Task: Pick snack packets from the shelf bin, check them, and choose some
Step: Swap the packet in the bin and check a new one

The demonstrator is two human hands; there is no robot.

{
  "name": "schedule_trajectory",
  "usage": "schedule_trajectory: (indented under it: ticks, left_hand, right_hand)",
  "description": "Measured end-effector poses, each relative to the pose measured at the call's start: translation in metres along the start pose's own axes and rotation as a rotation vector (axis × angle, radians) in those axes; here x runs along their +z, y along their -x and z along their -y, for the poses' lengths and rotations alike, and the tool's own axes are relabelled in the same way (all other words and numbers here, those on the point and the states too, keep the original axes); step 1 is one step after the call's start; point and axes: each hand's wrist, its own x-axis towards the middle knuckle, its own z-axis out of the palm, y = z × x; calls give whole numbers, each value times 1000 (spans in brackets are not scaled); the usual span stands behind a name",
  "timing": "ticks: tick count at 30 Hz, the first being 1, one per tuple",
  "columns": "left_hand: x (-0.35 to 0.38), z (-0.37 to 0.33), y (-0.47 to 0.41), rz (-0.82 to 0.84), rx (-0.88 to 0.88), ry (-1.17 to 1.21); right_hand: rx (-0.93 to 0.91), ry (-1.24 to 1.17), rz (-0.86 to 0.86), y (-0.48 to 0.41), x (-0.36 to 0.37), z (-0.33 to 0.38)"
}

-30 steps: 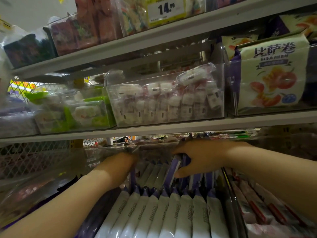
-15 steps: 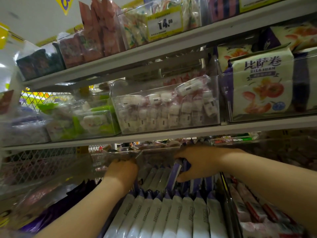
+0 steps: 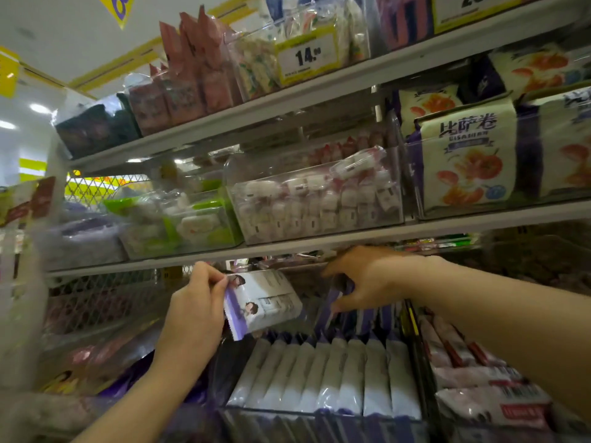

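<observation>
Tight overhead: only a narrow gap between the grey metal shelf edge (image 3: pixel 319 243) and the knuckles of the right hand (image 3: pixel 367 279). Hemmed in at the sides by the walls of the clear plastic shelf bin (image 3: pixel 415 362), with a neighbouring bin of red-and-white packets (image 3: pixel 473 378) just beside it on the right. More free room toward the front, above the upright row of white-and-purple packets (image 3: pixel 323 378).

Since half a second ago: lifted the left hand (image 3: pixel 195 311) out of the bin, now holding a white snack packet with a purple crimped end (image 3: pixel 265 302) clear above the row. Kept the right hand at the back row, spread wider.

Pinching the packet's purple end between left thumb and curled fingers. Lying nearly level, long axis left to right, far end tilted up a little, printed face toward the camera, free end pointing at the right hand. Possibly two packets held together; cannot tell.

Right fingers spread, thumb down on the purple packet tops; cannot tell whether gripping anything.
</observation>
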Motion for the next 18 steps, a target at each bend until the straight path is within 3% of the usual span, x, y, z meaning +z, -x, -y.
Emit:
schedule_trajectory:
  ticks: [3,6,9,14,18]
  left_hand:
    - [-22,-9,8,-38,2,19]
    - [-45,-19,21,-94,3,66]
    - [-63,-27,45,-161,-17,133]
    - [-86,-15,94,-142,-130,321]
    - [-102,1,136,-19,-296,441]
  right_hand:
    - [-40,-31,-173,18,-4,25]
    - [-31,-251,-298,42,1,64]
    - [-17,-658,-272,65,17,105]
    - [15,-1609,-119,97,53,159]
    - [121,-1979,-46,113,87,183]
